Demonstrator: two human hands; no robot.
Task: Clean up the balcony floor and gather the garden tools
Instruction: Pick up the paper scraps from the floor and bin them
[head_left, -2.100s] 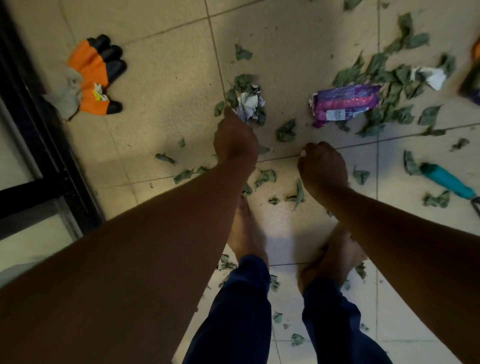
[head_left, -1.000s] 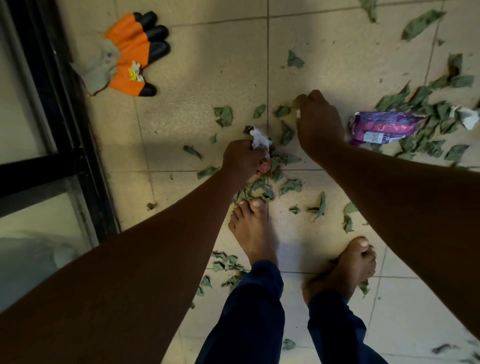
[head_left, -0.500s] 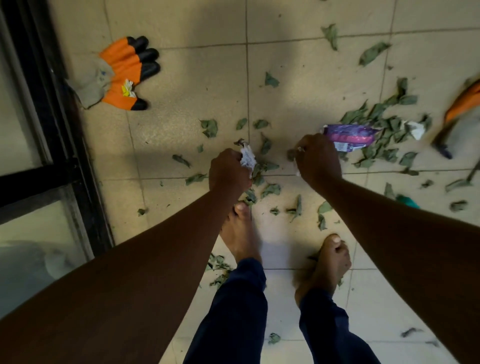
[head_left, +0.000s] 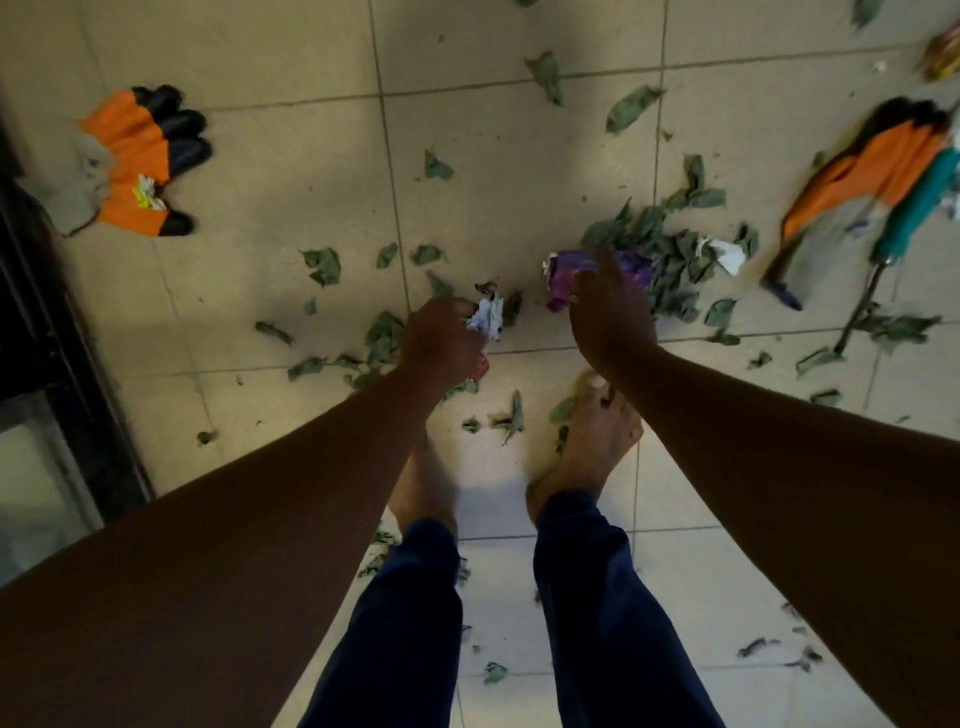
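A dark door frame (head_left: 62, 332) runs down the left edge — bare feet (head_left: 592, 441) and navy trouser legs (head_left: 602, 623) stand below.

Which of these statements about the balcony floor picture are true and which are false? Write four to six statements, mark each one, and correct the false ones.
1. The left hand grips crumpled white paper. True.
2. The right hand reaches onto the purple wrapper. True.
3. The orange glove by the dark door frame is worn on a hand. False: it lies on the floor tiles, untouched.
4. The person's feet are in shoes. False: the right foot is bare.
5. Green leaves lie scattered around the wrapper. True.
6. The teal-handled tool is held in the right hand. False: it lies on the floor, apart from both hands.
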